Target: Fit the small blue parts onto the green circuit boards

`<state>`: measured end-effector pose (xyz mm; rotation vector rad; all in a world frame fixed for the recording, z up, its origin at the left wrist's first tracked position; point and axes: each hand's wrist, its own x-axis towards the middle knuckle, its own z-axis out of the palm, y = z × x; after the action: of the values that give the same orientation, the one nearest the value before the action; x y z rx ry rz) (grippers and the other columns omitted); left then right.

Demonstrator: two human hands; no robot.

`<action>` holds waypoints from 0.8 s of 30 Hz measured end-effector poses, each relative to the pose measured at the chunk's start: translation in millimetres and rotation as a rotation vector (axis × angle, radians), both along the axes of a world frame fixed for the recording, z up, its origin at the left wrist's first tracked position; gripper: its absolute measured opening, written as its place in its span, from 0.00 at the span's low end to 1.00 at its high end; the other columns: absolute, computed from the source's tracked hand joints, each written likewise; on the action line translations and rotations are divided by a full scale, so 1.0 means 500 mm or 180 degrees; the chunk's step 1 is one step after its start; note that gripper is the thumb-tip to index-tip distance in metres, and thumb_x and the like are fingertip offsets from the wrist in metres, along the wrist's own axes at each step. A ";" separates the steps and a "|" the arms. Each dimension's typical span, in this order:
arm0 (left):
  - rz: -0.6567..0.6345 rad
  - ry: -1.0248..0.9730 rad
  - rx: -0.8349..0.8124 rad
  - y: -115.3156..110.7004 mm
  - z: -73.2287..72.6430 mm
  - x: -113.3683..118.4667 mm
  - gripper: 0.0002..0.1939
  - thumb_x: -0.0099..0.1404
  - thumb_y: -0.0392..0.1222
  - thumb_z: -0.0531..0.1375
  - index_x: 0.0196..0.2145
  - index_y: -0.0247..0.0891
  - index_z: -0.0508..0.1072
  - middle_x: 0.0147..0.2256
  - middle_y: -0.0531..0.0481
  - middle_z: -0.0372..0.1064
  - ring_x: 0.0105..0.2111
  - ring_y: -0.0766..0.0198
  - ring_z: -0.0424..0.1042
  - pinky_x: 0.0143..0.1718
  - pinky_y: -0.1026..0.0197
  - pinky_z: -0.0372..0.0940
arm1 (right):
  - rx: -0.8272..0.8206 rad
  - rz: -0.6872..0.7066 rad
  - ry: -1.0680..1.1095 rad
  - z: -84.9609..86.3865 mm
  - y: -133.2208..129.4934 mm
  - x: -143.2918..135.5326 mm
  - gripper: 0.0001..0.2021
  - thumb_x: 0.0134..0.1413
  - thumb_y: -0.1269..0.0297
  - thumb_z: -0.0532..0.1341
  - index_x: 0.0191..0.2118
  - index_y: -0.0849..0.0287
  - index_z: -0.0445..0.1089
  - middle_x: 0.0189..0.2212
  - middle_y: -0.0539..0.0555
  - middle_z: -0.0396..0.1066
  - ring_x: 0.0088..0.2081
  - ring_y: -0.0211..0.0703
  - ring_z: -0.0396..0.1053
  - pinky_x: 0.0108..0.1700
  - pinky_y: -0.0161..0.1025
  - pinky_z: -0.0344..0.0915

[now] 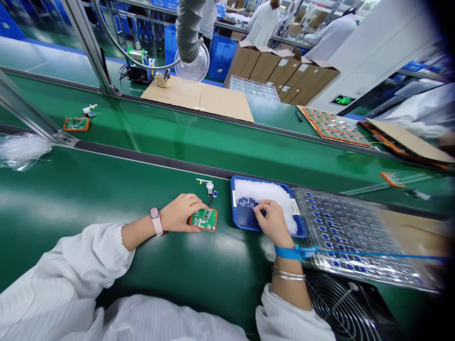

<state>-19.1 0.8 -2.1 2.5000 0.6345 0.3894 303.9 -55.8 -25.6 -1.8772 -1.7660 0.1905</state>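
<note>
My left hand [180, 213] grips the left edge of a green circuit board [206, 219] with an orange border, which lies on the green work surface. Dark wires run from the board's top to a small white part [209, 188] with a blue piece beside it. My right hand [273, 221] is over a blue tray [233, 210], thumb and forefinger pinched together. Many tiny white pieces [263, 188] are heaped along the tray's back and right side, and a few lie scattered near my fingertips. Whatever is in the pinch is too small to make out.
Right of the tray lies a clear plastic tray [350, 232] of small blue parts, crossed by my blue wrist strap's cord. A black fan [344, 308] sits below it. Beyond the dark rail, a green belt [170, 135] carries other boards. A grey duct [188, 28] hangs above.
</note>
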 end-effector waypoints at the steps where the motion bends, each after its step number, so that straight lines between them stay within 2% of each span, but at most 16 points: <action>1: 0.0059 -0.0046 -0.0060 0.000 0.001 0.003 0.30 0.53 0.57 0.63 0.49 0.40 0.64 0.46 0.44 0.66 0.48 0.52 0.62 0.49 0.53 0.55 | 0.0043 0.0001 0.0014 0.007 0.000 -0.007 0.07 0.48 0.64 0.55 0.23 0.58 0.66 0.31 0.57 0.64 0.37 0.49 0.62 0.43 0.50 0.58; 3: 0.0212 -0.0238 -0.0230 0.002 0.005 0.014 0.24 0.56 0.55 0.61 0.46 0.40 0.67 0.45 0.45 0.68 0.46 0.55 0.64 0.48 0.54 0.56 | 0.0216 -0.0010 0.0142 0.027 0.000 -0.042 0.07 0.49 0.65 0.55 0.24 0.57 0.65 0.33 0.57 0.64 0.38 0.50 0.62 0.44 0.50 0.58; 6: 0.0461 -0.0706 -0.0587 0.008 0.010 0.038 0.09 0.63 0.44 0.57 0.37 0.38 0.72 0.40 0.47 0.71 0.42 0.61 0.68 0.47 0.58 0.58 | 0.0472 0.0211 0.0686 0.060 -0.005 -0.137 0.07 0.54 0.64 0.53 0.28 0.57 0.64 0.37 0.58 0.63 0.42 0.48 0.62 0.45 0.48 0.59; 8: 0.0558 -0.0968 -0.0799 0.011 0.013 0.052 0.06 0.63 0.40 0.56 0.33 0.37 0.73 0.36 0.49 0.73 0.39 0.63 0.69 0.45 0.60 0.60 | 0.0399 0.0609 0.1061 0.070 -0.010 -0.207 0.07 0.56 0.65 0.53 0.29 0.57 0.64 0.38 0.57 0.63 0.44 0.46 0.62 0.47 0.46 0.59; 11: 0.0569 -0.1092 -0.0956 0.009 0.014 0.059 0.05 0.61 0.37 0.58 0.31 0.36 0.74 0.34 0.49 0.74 0.37 0.64 0.70 0.43 0.61 0.61 | 0.0293 0.0776 0.1368 0.059 -0.015 -0.273 0.07 0.57 0.65 0.52 0.29 0.57 0.63 0.37 0.57 0.62 0.44 0.46 0.62 0.47 0.45 0.60; 16: 0.0660 -0.1077 -0.1042 0.005 0.004 0.055 0.05 0.59 0.36 0.59 0.28 0.36 0.74 0.32 0.50 0.74 0.35 0.64 0.70 0.42 0.62 0.62 | 0.0136 0.0777 0.1505 0.026 -0.014 -0.275 0.07 0.57 0.64 0.53 0.29 0.57 0.64 0.38 0.57 0.62 0.44 0.46 0.62 0.47 0.46 0.60; 24: 0.0662 -0.0832 -0.0920 0.005 -0.010 0.058 0.04 0.57 0.35 0.60 0.26 0.36 0.75 0.33 0.49 0.74 0.36 0.64 0.71 0.43 0.61 0.62 | -0.0172 0.0897 0.1413 0.011 -0.019 -0.265 0.08 0.56 0.63 0.53 0.29 0.57 0.64 0.39 0.57 0.62 0.45 0.48 0.62 0.48 0.49 0.59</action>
<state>9.8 3.2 -7.1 2.0733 0.7844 0.6406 171.2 -65.1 -19.9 -1.4659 -1.7081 0.7084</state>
